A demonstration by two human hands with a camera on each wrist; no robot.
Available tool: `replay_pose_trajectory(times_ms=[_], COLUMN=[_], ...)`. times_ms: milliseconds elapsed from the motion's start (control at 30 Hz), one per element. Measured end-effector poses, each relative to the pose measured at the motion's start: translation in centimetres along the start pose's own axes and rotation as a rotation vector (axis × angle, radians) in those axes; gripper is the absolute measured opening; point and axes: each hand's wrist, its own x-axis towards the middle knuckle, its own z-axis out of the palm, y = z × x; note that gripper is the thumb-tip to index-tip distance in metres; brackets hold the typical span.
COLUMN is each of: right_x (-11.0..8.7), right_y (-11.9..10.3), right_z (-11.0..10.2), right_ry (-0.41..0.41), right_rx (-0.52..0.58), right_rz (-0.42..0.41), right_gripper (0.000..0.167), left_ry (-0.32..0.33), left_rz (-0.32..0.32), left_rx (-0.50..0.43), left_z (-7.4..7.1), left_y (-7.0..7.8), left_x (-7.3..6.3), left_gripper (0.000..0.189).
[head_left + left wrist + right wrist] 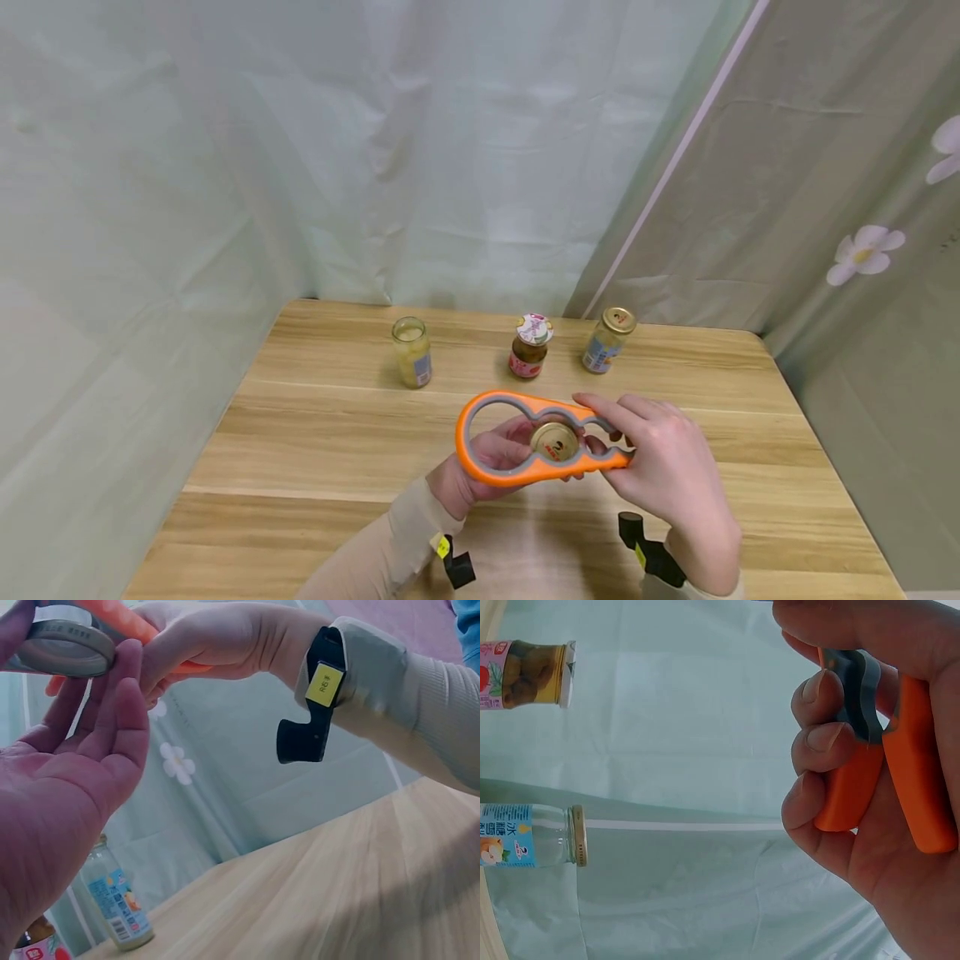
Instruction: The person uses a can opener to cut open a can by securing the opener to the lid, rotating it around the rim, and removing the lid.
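An orange jar opener with grey lining (536,473) is held over the table, its handles (919,765) gripped by my right hand (667,454). A gold jar lid (553,442) sits within the opener's middle opening. From below and the left, my left hand (498,454) holds this lid between thumb and fingers; in the left wrist view the lid's rim (67,649) rests close against the fingertips. No jar shows under the lid there. Farther back on the left stands a lidless glass jar (412,354) with pale yellow contents.
A small jar with a patterned white top (528,350) stands at the back middle. To its right is a gold-lidded jar with a blue label (609,342). The wooden table (300,433) meets a pale curtain (480,208) along its back edge.
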Motion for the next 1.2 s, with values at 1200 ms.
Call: replay_pose_trajectory(times_ms=[1200], right_x=[0.2], right_y=[-0.3], right_z=[0.3], right_ry=[0.009], right_rx=[0.008], right_rz=[-0.009], right_gripper=[0.049], left_ry=[0.492], left_rz=[-0.130], left_rx=[1.353], left_z=[-0.8], left_y=[15.7], left_x=[-12.0], left_gripper=[0.055])
